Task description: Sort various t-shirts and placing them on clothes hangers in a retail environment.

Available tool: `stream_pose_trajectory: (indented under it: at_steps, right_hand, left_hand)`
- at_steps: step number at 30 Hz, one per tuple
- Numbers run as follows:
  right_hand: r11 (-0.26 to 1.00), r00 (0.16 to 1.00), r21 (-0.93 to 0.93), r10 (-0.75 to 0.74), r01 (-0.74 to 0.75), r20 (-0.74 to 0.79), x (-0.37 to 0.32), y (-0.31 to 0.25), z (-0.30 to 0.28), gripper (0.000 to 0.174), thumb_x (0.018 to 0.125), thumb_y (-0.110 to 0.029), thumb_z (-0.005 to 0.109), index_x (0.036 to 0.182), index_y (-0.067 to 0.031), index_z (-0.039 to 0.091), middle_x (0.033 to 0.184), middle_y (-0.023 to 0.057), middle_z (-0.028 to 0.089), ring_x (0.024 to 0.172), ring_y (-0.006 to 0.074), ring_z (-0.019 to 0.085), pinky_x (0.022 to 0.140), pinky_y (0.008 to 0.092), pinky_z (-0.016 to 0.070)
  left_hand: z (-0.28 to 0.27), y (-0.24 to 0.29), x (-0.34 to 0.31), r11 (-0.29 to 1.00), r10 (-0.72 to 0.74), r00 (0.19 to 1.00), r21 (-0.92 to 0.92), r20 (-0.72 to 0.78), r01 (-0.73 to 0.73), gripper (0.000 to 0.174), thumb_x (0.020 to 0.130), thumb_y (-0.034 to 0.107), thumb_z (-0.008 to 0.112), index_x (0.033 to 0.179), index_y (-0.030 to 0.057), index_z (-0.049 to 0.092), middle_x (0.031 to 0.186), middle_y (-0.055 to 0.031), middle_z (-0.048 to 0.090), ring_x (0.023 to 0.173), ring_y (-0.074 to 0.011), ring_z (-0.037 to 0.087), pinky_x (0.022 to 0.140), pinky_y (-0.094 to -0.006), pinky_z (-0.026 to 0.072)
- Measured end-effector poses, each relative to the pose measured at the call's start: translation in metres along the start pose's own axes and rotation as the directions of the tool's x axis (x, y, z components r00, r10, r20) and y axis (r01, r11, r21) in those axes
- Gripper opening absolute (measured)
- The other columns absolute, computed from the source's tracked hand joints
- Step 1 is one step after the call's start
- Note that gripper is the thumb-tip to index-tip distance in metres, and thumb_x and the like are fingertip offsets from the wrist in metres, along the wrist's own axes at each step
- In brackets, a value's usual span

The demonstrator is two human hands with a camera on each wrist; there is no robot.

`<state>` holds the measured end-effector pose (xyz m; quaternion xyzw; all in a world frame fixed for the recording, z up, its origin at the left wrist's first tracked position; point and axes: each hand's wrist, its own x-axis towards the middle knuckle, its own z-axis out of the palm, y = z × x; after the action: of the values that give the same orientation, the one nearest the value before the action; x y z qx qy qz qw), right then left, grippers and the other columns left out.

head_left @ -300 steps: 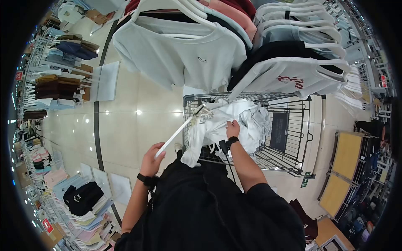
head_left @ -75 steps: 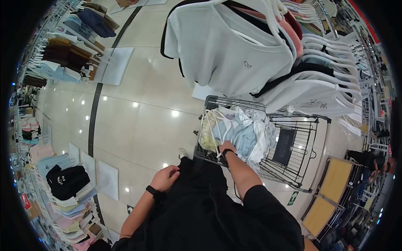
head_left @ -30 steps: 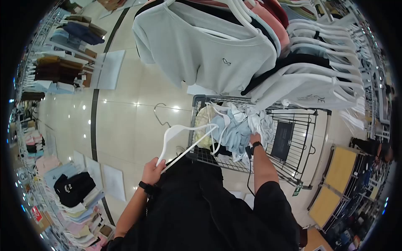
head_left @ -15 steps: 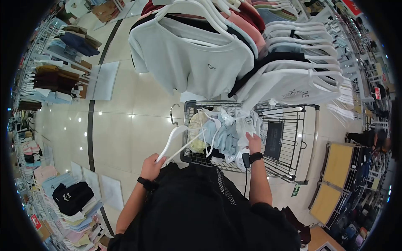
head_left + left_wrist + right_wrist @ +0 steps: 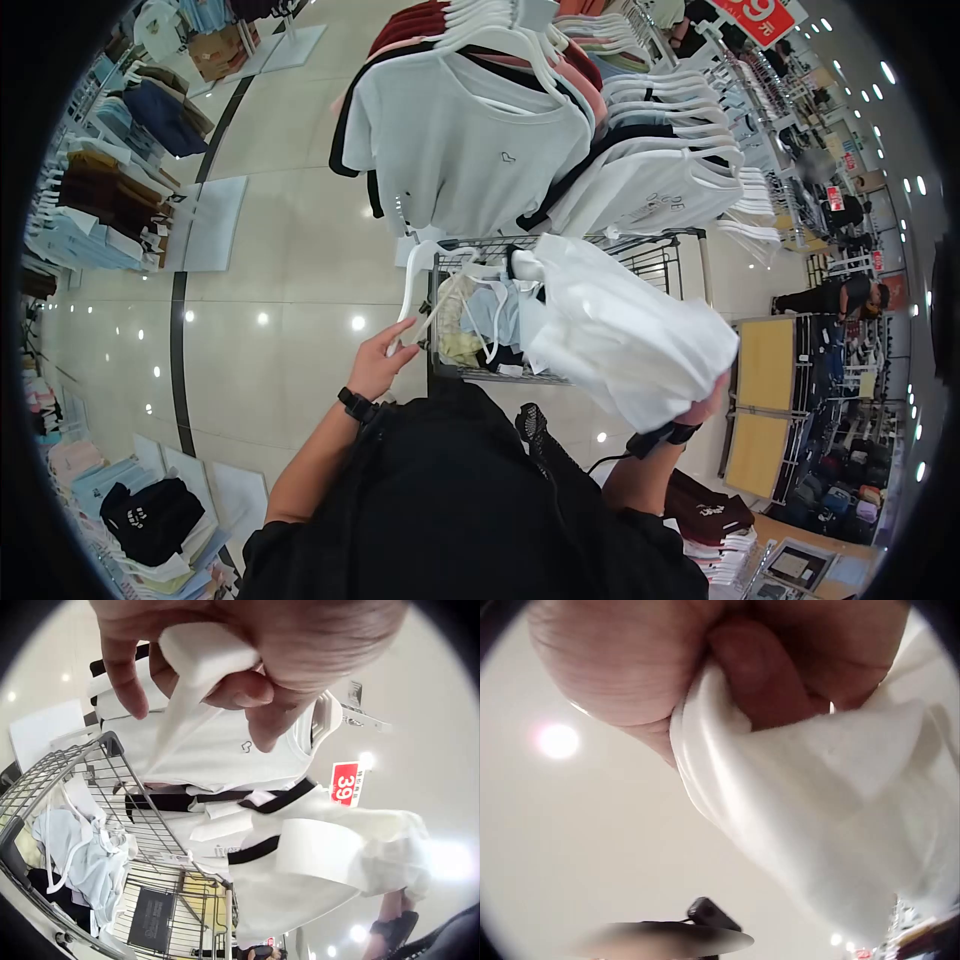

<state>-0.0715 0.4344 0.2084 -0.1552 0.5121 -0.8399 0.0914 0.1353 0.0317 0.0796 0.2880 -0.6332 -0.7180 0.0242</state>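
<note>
My left hand (image 5: 382,362) holds a white clothes hanger (image 5: 410,285) by one end, its far part over the cart's left end. In the left wrist view, the thumb and fingers close around the hanger (image 5: 196,664). My right hand (image 5: 708,402) grips a white shirt (image 5: 625,325) at one end and holds it up, spread over the shopping cart (image 5: 690,238). Black trim shows on the shirt in the left wrist view. Bunched cloth (image 5: 780,795) fills the right hand in its wrist view. Inside the cart lie light blue clothes (image 5: 71,832) and another white hanger (image 5: 67,855).
White shirts (image 5: 460,130) on hangers crowd a rack just beyond the cart. More clothes racks (image 5: 115,195) line the left side. Wooden panels (image 5: 762,400) stand at the right, with another person (image 5: 850,298) behind them. Folded clothes (image 5: 710,520) are stacked close by on the right.
The left hand took up the hanger after 2.5 s ago and keeps it. Over the last half second, the right hand has lifted the white shirt from the cart, up and rightward.
</note>
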Motion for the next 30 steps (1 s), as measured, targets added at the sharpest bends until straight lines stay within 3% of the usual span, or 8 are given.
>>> stream_pose_trajectory:
  at_steps: [4,6,11,12,16,23,29,30]
  right_hand:
    - [0.980,0.993,-0.192,-0.078,0.060,-0.087,-0.040,-0.006,0.046,0.072,0.104,-0.053,0.040,0.149,0.0035,0.036,0.146,0.0236,0.050,0.129,0.0387,0.054,0.109,0.0544,0.0437]
    - [0.800,0.971,0.593,-0.066,-0.085,0.228,-0.041,0.006,0.106,0.071,0.105,-0.053,0.039,0.150,0.0020,0.036,0.147,0.0226,0.049,0.132,0.0375,0.052,0.111,0.0534,0.0416]
    - [0.845,0.948,0.502,0.020,-0.185,0.316,-0.084,0.021,0.178,0.070,0.105,-0.052,0.041,0.148,0.0023,0.039,0.145,0.0217,0.052,0.129,0.0368,0.055,0.110,0.0513,0.0435]
    - [0.888,0.952,0.430,0.030,-0.165,0.304,-0.095,0.023,0.191,0.066,0.105,-0.050,0.041,0.146,0.0027,0.042,0.142,0.0212,0.054,0.126,0.0359,0.057,0.108,0.0500,0.0456]
    - [0.989,0.989,0.035,0.146,-0.146,0.001,-0.098,0.019,0.184,0.052,0.107,-0.040,0.044,0.137,0.0020,0.051,0.131,0.0187,0.063,0.116,0.0304,0.065,0.099,0.0440,0.0527]
    - [0.975,0.930,0.007,0.214,-0.222,-0.298,-0.066,0.068,0.133,0.036,0.104,-0.023,0.053,0.132,0.0007,0.056,0.122,0.0121,0.067,0.108,0.0242,0.067,0.093,0.0372,0.0542]
    - [0.681,0.991,-0.724,0.019,-0.110,-0.132,-0.127,0.109,0.229,0.046,0.095,-0.007,0.063,0.138,0.0024,0.048,0.129,0.0111,0.059,0.116,0.0207,0.060,0.095,0.0328,0.0496]
    - [0.715,0.937,-0.673,0.336,-0.190,0.093,-0.141,0.111,0.250,0.048,0.097,-0.011,0.064,0.140,0.0006,0.046,0.130,0.0111,0.057,0.117,0.0208,0.059,0.096,0.0342,0.0502]
  left_hand:
    - [-0.020,0.003,-0.022,0.991,0.104,0.987,0.072,0.120,-0.113,0.053,0.089,0.015,0.077,0.139,0.0086,0.061,0.084,0.0064,0.055,0.068,-0.0030,0.040,0.063,-0.0203,0.0399]
    - [-0.032,0.008,-0.031,0.996,0.062,0.980,0.053,0.187,-0.073,0.061,0.086,0.017,0.081,0.141,0.0067,0.058,0.097,0.0022,0.062,0.078,-0.0047,0.050,0.071,-0.0219,0.0458]
    - [-0.036,-0.001,-0.039,0.920,0.343,0.936,-0.232,0.083,-0.317,0.045,0.086,0.017,0.080,0.124,-0.0014,0.065,0.115,-0.0077,0.068,0.101,-0.0156,0.063,0.088,-0.0297,0.0514]
    - [-0.055,-0.006,-0.032,0.958,0.179,0.970,0.196,0.166,-0.211,0.031,0.087,0.022,0.079,0.107,-0.0015,0.073,0.098,-0.0040,0.071,0.085,-0.0122,0.063,0.074,-0.0274,0.0515]
    - [-0.073,0.009,-0.055,0.989,0.112,0.980,-0.109,0.162,-0.095,0.021,0.093,0.020,0.071,0.097,0.0002,0.076,0.069,0.0021,0.064,0.060,-0.0045,0.053,0.055,-0.0234,0.0418]
    - [-0.117,0.062,-0.106,0.996,0.048,0.979,-0.081,0.200,-0.032,0.018,0.094,0.015,0.071,0.104,0.0007,0.075,0.076,0.0037,0.064,0.066,-0.0048,0.054,0.059,-0.0240,0.0443]
    - [-0.108,0.093,-0.151,0.935,0.349,0.919,-0.006,0.184,-0.354,0.019,0.088,0.013,0.073,0.105,0.0051,0.075,0.083,-0.0030,0.070,0.076,-0.0121,0.058,0.077,-0.0277,0.0446]
    - [-0.107,0.094,-0.156,0.852,0.483,0.855,0.122,0.186,-0.508,0.018,0.086,0.014,0.074,0.102,0.0075,0.076,0.079,-0.0043,0.068,0.073,-0.0157,0.058,0.079,-0.0295,0.0436]
